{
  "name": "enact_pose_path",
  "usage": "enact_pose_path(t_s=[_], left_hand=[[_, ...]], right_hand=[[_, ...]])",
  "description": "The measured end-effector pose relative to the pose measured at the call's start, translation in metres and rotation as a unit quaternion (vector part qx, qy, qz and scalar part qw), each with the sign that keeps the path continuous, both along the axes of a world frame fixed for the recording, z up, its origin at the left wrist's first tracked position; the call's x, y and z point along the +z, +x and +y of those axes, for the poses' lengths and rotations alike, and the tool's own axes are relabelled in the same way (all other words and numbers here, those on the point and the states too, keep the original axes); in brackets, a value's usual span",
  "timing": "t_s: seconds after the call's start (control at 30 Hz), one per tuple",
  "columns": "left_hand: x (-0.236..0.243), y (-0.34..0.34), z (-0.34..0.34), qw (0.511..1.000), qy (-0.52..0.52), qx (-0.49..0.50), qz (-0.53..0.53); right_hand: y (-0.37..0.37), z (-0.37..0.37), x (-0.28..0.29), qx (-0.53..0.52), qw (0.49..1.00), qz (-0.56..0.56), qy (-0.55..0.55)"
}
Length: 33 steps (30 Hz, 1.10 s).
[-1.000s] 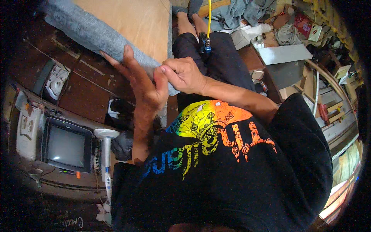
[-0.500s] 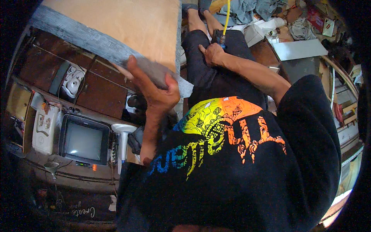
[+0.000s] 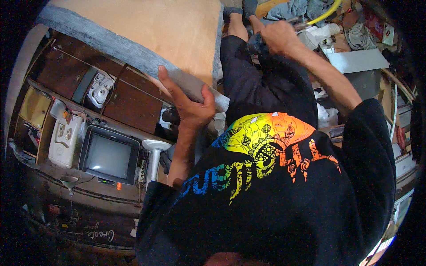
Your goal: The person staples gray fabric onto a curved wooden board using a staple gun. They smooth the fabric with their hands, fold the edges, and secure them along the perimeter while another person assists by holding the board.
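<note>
A large wooden panel [image 3: 146, 33] with a tan face and a grey-streaked border fills the upper left. My left hand [image 3: 193, 106] grips its near corner, fingers against the grey edge and thumb on the other side. Out past my lap, my right hand [image 3: 279, 37] is closed round a dark hand tool [image 3: 255, 44], blurred and partly covered by the hand, so its kind does not show. A yellow hose [image 3: 326, 13] runs near that hand toward the upper right.
On the left stand brown cabinets [image 3: 133, 99], an old boxy screen [image 3: 109, 154], a white appliance [image 3: 66, 139] and a white stand [image 3: 154, 162]. Grey cloths [image 3: 288, 9], a pale flat board [image 3: 358, 60] and mixed clutter lie at the upper right.
My right hand has lifted off my thigh and moved up and to the right with the tool; the hose has swung right. My left hand keeps its hold on the panel.
</note>
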<state>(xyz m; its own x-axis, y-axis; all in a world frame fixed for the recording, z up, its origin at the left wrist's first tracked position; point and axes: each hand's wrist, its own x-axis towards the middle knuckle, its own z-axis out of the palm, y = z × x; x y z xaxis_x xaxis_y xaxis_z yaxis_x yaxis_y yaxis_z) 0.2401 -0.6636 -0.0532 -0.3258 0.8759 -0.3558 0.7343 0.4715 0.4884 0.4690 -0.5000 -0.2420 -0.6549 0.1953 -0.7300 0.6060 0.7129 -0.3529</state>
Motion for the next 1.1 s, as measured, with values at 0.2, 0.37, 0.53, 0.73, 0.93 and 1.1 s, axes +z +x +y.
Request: enact_pose_path(t_s=[0.2, 0.37, 0.53, 0.73, 0.93, 1.1], left_hand=[[-0.008, -0.006, -0.003, 0.995, 0.039, -0.065, 0.061], [-0.009, -0.006, -0.005, 0.997, 0.026, -0.053, 0.043], [-0.007, -0.005, -0.003, 0.997, 0.012, -0.058, 0.058], [-0.003, 0.003, 0.001, 0.999, 0.013, -0.044, 0.026], [-0.006, 0.0, -0.002, 0.999, 0.017, -0.024, 0.026], [-0.007, 0.0, -0.004, 1.0, 0.017, -0.015, 0.003]], right_hand=[[0.012, 0.042, 0.048, -0.218, 0.898, 0.368, -0.103], [-0.002, 0.022, 0.05, -0.195, 0.795, 0.502, -0.278], [-0.025, 0.0, 0.047, -0.191, 0.75, 0.527, -0.35], [-0.037, -0.004, 0.043, -0.171, 0.745, 0.54, -0.353], [-0.044, 0.001, 0.041, -0.159, 0.756, 0.531, -0.348], [-0.055, 0.014, 0.045, -0.171, 0.762, 0.521, -0.345]])
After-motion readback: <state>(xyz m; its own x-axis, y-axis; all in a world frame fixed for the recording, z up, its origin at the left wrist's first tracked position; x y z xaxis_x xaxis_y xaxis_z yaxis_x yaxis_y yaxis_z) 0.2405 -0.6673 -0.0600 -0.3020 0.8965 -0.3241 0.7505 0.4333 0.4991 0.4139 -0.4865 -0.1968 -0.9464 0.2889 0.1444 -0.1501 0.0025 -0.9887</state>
